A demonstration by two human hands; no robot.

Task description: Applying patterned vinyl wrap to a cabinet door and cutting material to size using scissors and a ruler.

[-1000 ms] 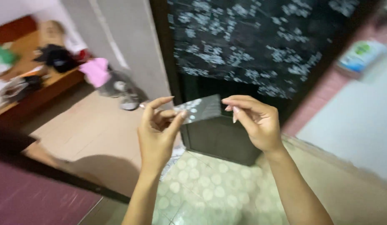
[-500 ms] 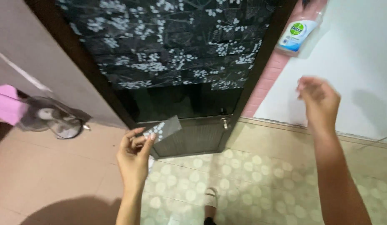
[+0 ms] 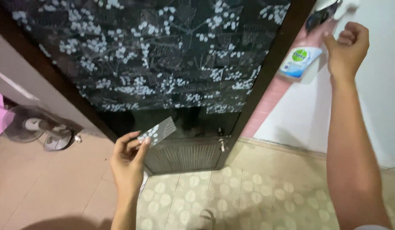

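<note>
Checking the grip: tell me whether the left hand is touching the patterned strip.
Touching. The head view shows the left hand pinching the strip at its lower end between thumb and fingers.

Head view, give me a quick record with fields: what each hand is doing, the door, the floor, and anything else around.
left hand: pinches a small strip of patterned film
right hand: raised, fingers curled at a hanging bottle
door: dark frame, covered in dark film with white blossom print
floor: pale tiles with round spots
other: fan on the floor at left
</note>
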